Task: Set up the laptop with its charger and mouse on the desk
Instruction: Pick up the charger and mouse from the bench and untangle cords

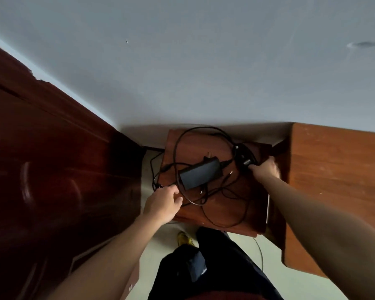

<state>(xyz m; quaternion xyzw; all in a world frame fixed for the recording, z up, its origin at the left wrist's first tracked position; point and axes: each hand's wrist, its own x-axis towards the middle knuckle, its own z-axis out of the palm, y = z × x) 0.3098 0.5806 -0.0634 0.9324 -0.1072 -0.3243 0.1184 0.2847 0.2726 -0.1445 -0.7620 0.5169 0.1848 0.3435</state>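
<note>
A black charger brick [200, 174] lies on a small wooden side table [225, 211], with its plug prongs pointing to the wall. Tangled black cables [206, 200] loop around it. My left hand [162, 202] is at the table's left edge, fingers curled round a black cable where it hangs over the side. My right hand [265, 168] grips a black mouse [245, 159] at the table's far right corner. A thin pale edge [268, 208], perhaps a laptop on its side, shows between the side table and the desk.
A wooden desk [333, 180] stands right of the side table. A dark wooden door [41, 169] fills the left. A pale wall is behind. My dark trousers and a yellow shoe [184, 238] are below on the light floor.
</note>
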